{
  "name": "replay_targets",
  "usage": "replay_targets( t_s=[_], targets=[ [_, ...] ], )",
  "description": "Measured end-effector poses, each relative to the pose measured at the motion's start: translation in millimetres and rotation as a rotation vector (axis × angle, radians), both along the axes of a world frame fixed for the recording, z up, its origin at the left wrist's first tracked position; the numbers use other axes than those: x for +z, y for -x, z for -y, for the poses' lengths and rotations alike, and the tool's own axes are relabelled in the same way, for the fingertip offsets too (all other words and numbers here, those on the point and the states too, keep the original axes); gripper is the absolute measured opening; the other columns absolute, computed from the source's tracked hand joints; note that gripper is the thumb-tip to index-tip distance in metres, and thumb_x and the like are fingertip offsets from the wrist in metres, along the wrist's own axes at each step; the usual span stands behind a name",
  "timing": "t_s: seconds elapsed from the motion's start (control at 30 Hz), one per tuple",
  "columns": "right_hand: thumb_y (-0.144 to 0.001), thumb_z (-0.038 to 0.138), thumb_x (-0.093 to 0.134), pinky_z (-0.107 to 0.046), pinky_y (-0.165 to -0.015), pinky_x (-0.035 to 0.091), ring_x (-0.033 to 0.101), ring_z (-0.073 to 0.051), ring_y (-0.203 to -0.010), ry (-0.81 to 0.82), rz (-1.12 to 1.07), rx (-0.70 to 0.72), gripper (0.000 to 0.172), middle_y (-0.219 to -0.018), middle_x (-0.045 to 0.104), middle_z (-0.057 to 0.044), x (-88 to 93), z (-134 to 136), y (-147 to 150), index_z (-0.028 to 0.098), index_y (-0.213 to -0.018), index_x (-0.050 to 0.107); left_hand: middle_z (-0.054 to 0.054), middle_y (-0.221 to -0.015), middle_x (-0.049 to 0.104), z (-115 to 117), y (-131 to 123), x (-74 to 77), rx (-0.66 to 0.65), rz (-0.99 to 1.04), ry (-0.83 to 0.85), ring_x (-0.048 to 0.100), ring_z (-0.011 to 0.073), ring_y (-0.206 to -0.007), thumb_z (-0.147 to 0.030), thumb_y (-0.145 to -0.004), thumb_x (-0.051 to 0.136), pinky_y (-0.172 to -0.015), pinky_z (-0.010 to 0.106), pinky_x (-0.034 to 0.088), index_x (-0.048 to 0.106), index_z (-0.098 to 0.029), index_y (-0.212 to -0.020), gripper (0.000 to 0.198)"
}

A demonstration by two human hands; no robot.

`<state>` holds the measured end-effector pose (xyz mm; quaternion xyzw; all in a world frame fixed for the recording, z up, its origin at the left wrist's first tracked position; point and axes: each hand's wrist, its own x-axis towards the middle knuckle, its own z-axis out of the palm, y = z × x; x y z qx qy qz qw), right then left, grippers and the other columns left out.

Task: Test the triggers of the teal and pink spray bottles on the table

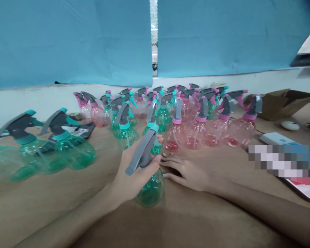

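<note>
My left hand (134, 172) is wrapped round the neck of a green spray bottle (151, 191) with a grey and teal trigger head. The bottle stands upright on the table in front of me, and part of it is hidden by my fingers. Just to its right, my right hand (186, 172) rests low over the tabletop, holding nothing, with its fingers stretched toward the bottle. Pink spray bottles, the closest a pink-collared bottle (173, 136), stand right behind my right hand. Beyond my left hand is another green spray bottle (127, 136).
Several green and pink spray bottles crowd the back of the table (196, 220). A green bottle (76, 153) stands with others at the left. On the right are an open cardboard box (281, 105), a white mouse-shaped object (290, 125) and a white box (279, 138).
</note>
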<state>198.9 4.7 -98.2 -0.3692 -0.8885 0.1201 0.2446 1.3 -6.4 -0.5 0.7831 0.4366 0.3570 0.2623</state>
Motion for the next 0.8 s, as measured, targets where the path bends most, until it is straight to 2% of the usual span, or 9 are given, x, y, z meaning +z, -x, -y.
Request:
replay_targets(
  t_s=[0.1, 0.3, 0.47, 0.63, 0.8],
  targets=[
    [-0.092, 0.038, 0.045, -0.041, -0.102, 0.039, 0.046, -0.022, -0.123, 0.002, 0.01, -0.008, 0.042, -0.131, 0.053, -0.01, 0.7, 0, 0, 0.018, -0.129, 0.048, 0.0, -0.086, 0.065, -1, 0, -1.7, -0.007, 0.011, 0.016, 0.058, 0.0153, -0.064, -0.029, -0.081, 0.052, -0.061, 0.027, 0.048, 0.054, -0.028, -0.116, 0.035],
    [-0.092, 0.039, 0.046, -0.042, -0.102, 0.039, 0.046, -0.022, -0.123, 0.0, 0.001, 0.0, 0.043, -0.13, 0.054, -0.01, 1.7, 1, 0, 0.019, -0.129, 0.047, -0.002, -0.076, 0.062, -1, 0, -0.5, -0.035, 0.018, 0.028, 0.055, 0.0144, -0.057, -0.026, -0.08, 0.052, -0.057, 0.027, 0.047, 0.051, -0.027, -0.117, 0.036],
    [-0.091, 0.038, 0.047, -0.043, -0.102, 0.039, 0.046, -0.022, -0.123, 0.006, -0.011, 0.002, 0.042, -0.13, 0.054, -0.01, 2.2, 1, 0, 0.019, -0.129, 0.047, -0.001, -0.086, 0.063, 0, 0, 7.4, -0.073, 0.066, -0.018, 0.059, 0.014, -0.064, -0.018, -0.076, 0.053, -0.064, 0.026, 0.05, 0.054, -0.025, -0.101, 0.027],
    [-0.091, 0.038, 0.047, -0.043, -0.101, 0.04, 0.047, -0.023, -0.123, -0.001, -0.013, -0.002, 0.041, -0.129, 0.055, -0.009, -0.4, 0, 0, 0.019, -0.127, 0.049, -0.003, -0.07, 0.056, 1, 0, 11.0, -0.073, 0.064, 0.01, 0.056, 0.0143, -0.061, -0.016, -0.072, 0.052, -0.057, 0.025, 0.047, 0.052, -0.024, -0.087, 0.016],
    [-0.091, 0.04, 0.046, -0.042, -0.102, 0.039, 0.047, -0.022, -0.123, 0.0, -0.016, -0.005, 0.042, -0.13, 0.054, -0.009, -0.8, 0, 0, 0.019, -0.127, 0.05, -0.003, -0.074, 0.055, 2, 0, 12.0, -0.11, 0.108, 0.037, 0.054, 0.0123, -0.061, -0.015, -0.072, 0.051, -0.058, 0.024, 0.046, 0.049, -0.022, -0.079, 0.01]
  ],
)
